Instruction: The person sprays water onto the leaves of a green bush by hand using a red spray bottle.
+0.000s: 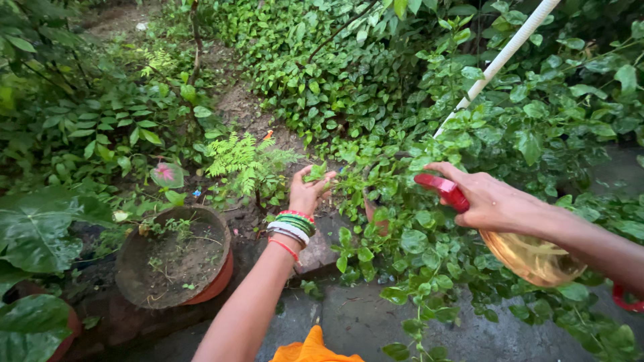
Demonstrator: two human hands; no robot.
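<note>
My left hand reaches out over the garden bed and pinches a leafy green sprig of a low plant. Several coloured bangles ring that wrist. My right hand grips a spray bottle by its red trigger head. The bottle's clear amber body hangs below my hand. Its nozzle points left toward the leaves near my left hand.
A terracotta pot of soil with small sprouts stands at the lower left, beside large leaves. A fern grows behind it. A white pipe slants through the bushes at upper right. Wet paving lies below.
</note>
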